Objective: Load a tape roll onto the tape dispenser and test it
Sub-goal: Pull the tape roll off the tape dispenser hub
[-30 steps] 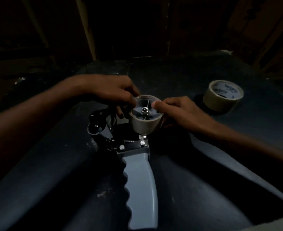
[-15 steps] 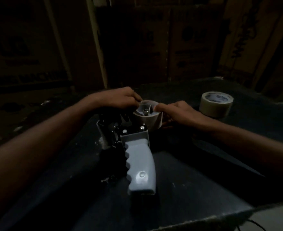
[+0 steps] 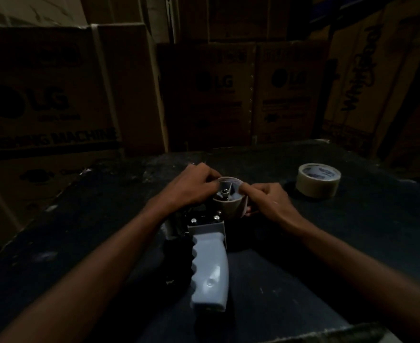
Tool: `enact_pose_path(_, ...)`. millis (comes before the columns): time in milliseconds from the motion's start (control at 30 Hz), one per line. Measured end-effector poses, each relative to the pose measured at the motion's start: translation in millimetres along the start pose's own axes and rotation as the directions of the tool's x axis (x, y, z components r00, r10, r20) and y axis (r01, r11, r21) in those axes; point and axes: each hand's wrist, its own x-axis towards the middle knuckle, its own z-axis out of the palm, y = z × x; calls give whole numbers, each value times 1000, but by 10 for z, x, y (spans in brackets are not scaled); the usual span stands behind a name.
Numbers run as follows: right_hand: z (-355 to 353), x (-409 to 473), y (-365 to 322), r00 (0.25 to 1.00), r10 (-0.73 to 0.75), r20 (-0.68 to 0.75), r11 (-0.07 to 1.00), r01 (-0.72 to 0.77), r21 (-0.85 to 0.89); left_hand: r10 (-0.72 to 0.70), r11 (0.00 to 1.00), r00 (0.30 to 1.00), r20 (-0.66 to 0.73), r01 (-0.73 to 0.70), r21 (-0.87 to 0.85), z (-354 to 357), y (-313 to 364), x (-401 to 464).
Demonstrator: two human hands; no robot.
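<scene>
A tape dispenser with a pale grey ribbed handle (image 3: pixel 210 273) lies on the dark table (image 3: pixel 303 268), handle toward me. A beige tape roll (image 3: pixel 231 206) sits on the dispenser's spoked hub. My left hand (image 3: pixel 194 185) grips the roll's left rim with curled fingers. My right hand (image 3: pixel 266 199) holds the roll's right side, its thumb pressing on the top rim. The dispenser's front end is hidden under my left hand. A second beige tape roll (image 3: pixel 318 180) lies flat on the table to the right, apart from both hands.
Stacked cardboard boxes (image 3: pixel 241 95) stand close behind the table's far edge and along the left. The table's near edge (image 3: pixel 303 335) runs across the bottom right. The scene is very dim.
The camera has tilted upward, so the boxes behind now show and the dispenser sits lower in view. Both hands have stayed on the roll at the hub.
</scene>
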Motion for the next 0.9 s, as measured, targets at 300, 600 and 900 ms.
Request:
enact_pose_path(300, -8, -76, -51, 1000, -13, -3, 1000, 13, -12, 89, 995, 994, -60, -86, 46, 20, 12, -117)
enact_pose_path(600, -44, 37, 10, 998, 45, 51, 999, -44, -28, 53, 999, 998, -19, -53, 14, -2, -8, -42)
enact_pose_path(900, -35, 114, 19, 996, 71, 56, 996, -68, -51, 57, 998, 996, -73, -57, 5, 13, -29, -23)
